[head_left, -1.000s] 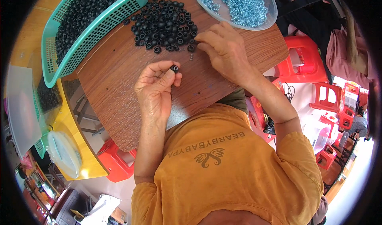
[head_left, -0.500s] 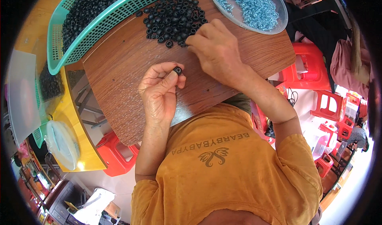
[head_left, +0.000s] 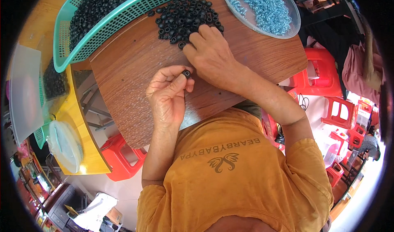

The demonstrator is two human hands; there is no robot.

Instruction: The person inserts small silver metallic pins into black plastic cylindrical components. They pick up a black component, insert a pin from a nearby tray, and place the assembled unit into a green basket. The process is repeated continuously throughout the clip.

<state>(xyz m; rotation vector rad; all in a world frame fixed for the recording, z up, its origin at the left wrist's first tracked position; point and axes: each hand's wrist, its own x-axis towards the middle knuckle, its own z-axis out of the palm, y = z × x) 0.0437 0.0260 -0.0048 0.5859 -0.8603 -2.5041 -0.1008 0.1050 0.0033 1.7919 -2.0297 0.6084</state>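
Between the thumb and fingers of my left hand [head_left: 166, 92] is a small round black part [head_left: 186, 73], its ring-shaped open end facing up. My right hand [head_left: 209, 53] is close by, back upward with its fingers curled down over the near edge of a heap of similar black parts [head_left: 180, 18]. Its fingertips are hidden, so whatever they may pinch does not show. Both hands are over a brown wood-grain table [head_left: 127, 80].
A green slotted basket [head_left: 123, 20] full of black parts stands at the far left. Far right, a clear round tub [head_left: 256, 29] holds small shiny blue pieces. Red stools [head_left: 318, 72] stand beyond the table's right edge; a yellow table [head_left: 84, 141] lies left.
My right hand has shifted left across the near side of the heap, closer to my left hand. My left hand keeps its hold on the black part. The view has shifted slightly.
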